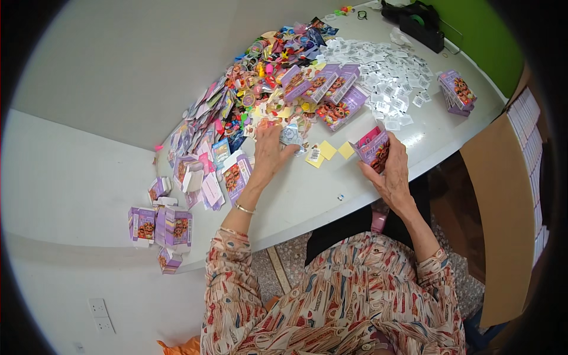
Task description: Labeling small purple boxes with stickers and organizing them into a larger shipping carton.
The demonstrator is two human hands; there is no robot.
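Note:
My right hand (pixel 395 178) is closed around a small purple cardboard box (pixel 378 155) with a colourful picture on its front. The box is tilted, its top end stands open and something pink shows inside. My left hand (pixel 271 155) is stretched over the near edge of a heap of small trinkets (pixel 251 89), thumb and fingers apart. Beside its thumb lies a light blue cut-out piece (pixel 290 135); whether the fingertips touch it I cannot tell. Yellow paper squares (pixel 327 149) lie on the white table (pixel 296 198) between my hands.
Several purple boxes (pixel 342 108) lie beyond my hands, and more are stacked at the right (pixel 457 92). White barcode labels (pixel 384 74) spread behind. Unfolded purple cartons (pixel 173 225) sit at the left edge. A black tape dispenser (pixel 421 26) stands far right; a large cardboard carton (pixel 497 219) stands beside the table.

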